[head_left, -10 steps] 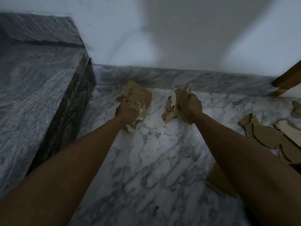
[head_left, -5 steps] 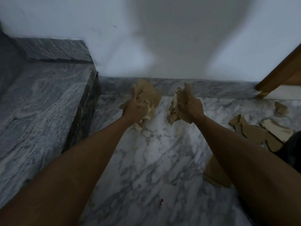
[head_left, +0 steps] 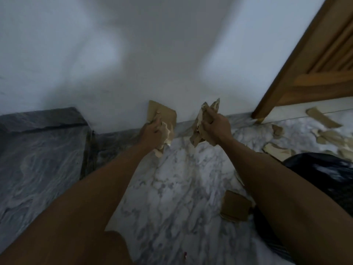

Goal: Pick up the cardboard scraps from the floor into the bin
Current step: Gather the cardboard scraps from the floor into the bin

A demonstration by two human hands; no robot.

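Both hands have risen, left grip (head_left: 152,131) and right grip (head_left: 214,125) each clutching cardboard scraps (head_left: 162,113).

White marble floor (head_left: 177,203), cardboard scraps (head_left: 236,206) scattered at right

Matt torn cardboard scraps (head_left: 236,207) on a polished veined marble floor (head_left: 177,197); varnished wooden door (head_left: 315,60).

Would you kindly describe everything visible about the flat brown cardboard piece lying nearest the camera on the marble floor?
The flat brown cardboard piece is roughly rectangular, with a torn, layered lower edge. It looks like plain corrugated board, dull tan. It lies flat on the white veined marble floor, just left of the person's right forearm, which hides its right edge. No hand touches it; it remains to be picked up.
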